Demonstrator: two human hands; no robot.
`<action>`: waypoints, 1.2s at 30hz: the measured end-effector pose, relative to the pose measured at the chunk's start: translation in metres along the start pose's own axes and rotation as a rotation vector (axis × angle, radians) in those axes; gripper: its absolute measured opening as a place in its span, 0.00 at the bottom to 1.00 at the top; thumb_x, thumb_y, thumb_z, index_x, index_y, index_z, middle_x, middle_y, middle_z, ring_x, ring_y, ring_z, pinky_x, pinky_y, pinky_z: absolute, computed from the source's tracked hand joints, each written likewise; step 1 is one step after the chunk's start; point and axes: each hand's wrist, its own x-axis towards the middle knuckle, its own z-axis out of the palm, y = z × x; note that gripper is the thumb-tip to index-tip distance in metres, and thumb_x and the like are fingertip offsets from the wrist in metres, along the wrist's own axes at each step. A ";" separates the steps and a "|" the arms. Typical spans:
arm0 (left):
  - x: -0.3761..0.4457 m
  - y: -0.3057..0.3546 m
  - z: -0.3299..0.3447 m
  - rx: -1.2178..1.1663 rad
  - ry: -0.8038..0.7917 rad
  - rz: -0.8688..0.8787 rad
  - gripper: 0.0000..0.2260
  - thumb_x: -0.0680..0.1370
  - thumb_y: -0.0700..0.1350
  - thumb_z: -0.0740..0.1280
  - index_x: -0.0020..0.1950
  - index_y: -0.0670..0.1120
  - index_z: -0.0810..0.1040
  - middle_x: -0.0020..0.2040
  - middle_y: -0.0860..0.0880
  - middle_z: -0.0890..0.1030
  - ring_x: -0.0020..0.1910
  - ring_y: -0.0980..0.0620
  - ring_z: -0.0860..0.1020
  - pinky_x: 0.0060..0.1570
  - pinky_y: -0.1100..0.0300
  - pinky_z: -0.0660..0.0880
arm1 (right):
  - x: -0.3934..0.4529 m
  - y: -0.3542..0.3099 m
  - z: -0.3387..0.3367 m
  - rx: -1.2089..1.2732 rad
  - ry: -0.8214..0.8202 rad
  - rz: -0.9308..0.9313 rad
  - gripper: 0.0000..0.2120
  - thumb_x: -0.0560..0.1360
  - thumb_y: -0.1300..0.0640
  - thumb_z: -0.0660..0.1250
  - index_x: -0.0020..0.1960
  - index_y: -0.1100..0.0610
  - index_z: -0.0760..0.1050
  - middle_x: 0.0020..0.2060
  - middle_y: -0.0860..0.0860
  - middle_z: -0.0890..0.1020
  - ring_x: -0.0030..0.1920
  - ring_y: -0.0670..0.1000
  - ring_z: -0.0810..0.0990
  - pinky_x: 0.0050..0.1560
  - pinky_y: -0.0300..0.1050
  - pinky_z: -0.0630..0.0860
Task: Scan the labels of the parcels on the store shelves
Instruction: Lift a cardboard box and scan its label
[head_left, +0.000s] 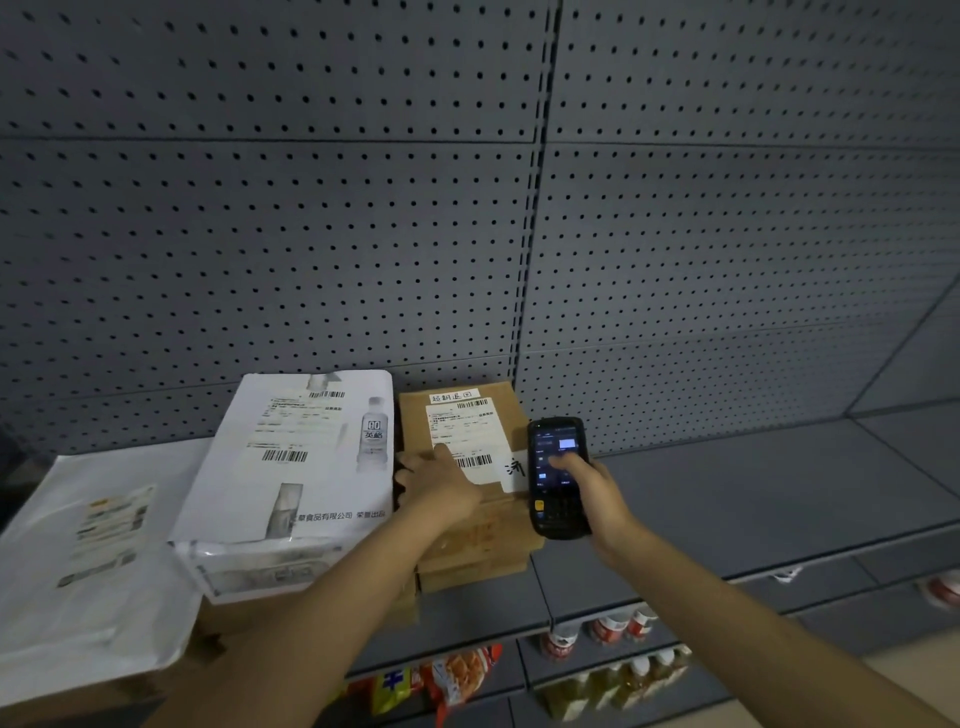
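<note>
Hands apart: left hand (441, 486) flat on cardboard parcel (483, 525), right hand (597, 491) gripping handheld scanner (557, 475).

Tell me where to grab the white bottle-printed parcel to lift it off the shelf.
Take the white parcel by its front edge, from the aisle side, probably with both hands. It lies tilted, its far end up by the pegboard, and its right edge sits close beside the brown box.

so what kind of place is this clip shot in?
Most likely a retail shop aisle used for parcel pickup: grey metal shelving with a perforated back panel, labelled parcels such as the brown cardboard box on the shelf, and drink bottles plus snack packets stocked below. The right hand holds a black handheld scanner.
</note>
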 end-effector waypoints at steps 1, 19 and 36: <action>-0.004 -0.001 0.002 -0.007 -0.010 0.002 0.39 0.76 0.56 0.68 0.78 0.45 0.50 0.78 0.35 0.44 0.74 0.37 0.56 0.69 0.47 0.64 | -0.004 0.001 -0.002 -0.001 0.001 0.001 0.27 0.70 0.52 0.71 0.66 0.58 0.70 0.54 0.61 0.82 0.47 0.60 0.83 0.39 0.49 0.79; -0.057 -0.067 0.064 -0.902 -0.098 -0.020 0.34 0.72 0.52 0.75 0.72 0.52 0.61 0.69 0.52 0.70 0.67 0.48 0.70 0.66 0.46 0.70 | -0.049 0.032 -0.050 0.067 -0.104 0.020 0.12 0.76 0.56 0.65 0.59 0.58 0.75 0.45 0.57 0.82 0.40 0.56 0.82 0.36 0.49 0.81; -0.044 -0.091 0.100 -1.454 -0.328 0.024 0.41 0.60 0.48 0.81 0.70 0.47 0.68 0.68 0.44 0.73 0.68 0.43 0.71 0.64 0.41 0.72 | -0.073 0.032 -0.079 -0.027 -0.240 0.091 0.27 0.70 0.66 0.72 0.68 0.57 0.70 0.59 0.60 0.81 0.52 0.56 0.82 0.44 0.49 0.80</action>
